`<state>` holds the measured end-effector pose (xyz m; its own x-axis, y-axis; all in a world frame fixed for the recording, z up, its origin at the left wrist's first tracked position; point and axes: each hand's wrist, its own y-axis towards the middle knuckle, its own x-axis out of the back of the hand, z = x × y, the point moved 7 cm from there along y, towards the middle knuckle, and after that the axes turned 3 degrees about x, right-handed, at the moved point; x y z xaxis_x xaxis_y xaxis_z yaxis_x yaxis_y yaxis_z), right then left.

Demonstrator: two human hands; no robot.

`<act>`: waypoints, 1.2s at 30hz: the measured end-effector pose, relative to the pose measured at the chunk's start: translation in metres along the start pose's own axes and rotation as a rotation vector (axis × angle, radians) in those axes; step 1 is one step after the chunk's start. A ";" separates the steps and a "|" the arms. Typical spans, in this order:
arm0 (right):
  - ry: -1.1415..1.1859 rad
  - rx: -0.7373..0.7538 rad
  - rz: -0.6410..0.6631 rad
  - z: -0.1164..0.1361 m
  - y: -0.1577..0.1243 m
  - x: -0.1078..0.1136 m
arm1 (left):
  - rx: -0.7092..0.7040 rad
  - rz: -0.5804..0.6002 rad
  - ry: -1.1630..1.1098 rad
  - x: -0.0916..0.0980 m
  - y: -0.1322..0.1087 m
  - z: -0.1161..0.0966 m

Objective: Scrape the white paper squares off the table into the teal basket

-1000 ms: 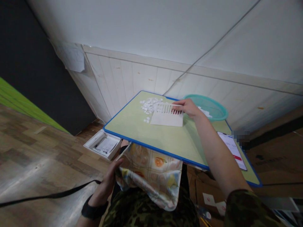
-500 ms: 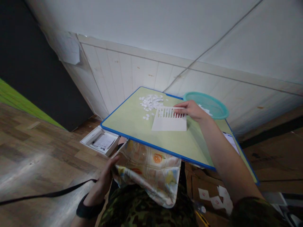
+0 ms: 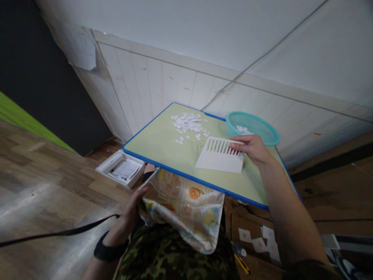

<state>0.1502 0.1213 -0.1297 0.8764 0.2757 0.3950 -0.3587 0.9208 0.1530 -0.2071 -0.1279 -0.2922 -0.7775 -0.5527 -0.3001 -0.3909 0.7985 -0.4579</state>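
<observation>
My right hand (image 3: 255, 148) grips the slotted upper edge of a white plastic scraper (image 3: 220, 162), held tilted over the light green tabletop (image 3: 154, 142). Left of and beyond the scraper lies a scattered pile of small white paper pieces (image 3: 188, 123). Low at the front, my left hand (image 3: 132, 212) grips the left edge of a fruit-patterned cloth (image 3: 186, 210), which spreads from the table's front edge over my lap. The fingertips of that hand are partly hidden by the cloth.
A turquoise basin (image 3: 272, 134) with more white pieces inside stands at the table's back right. Left below the table sits a white open box (image 3: 129, 182) holding papers. White cards (image 3: 259, 245) and a yellow cutter (image 3: 242, 264) lie on cardboard at lower right.
My right hand has moved the scraper right and nearer to me, away from the pile. A few more loose pieces now show at the pile's right side. My left hand stays on the cloth.
</observation>
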 end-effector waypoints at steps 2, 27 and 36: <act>-0.015 0.008 0.000 0.001 -0.001 -0.002 | -0.001 0.015 0.009 -0.004 -0.004 -0.003; -0.022 0.041 -0.012 0.001 -0.001 0.003 | 0.012 -0.072 0.041 -0.007 -0.005 -0.006; -0.020 0.044 0.119 0.012 -0.009 -0.026 | 0.004 -0.119 0.078 0.001 -0.003 -0.007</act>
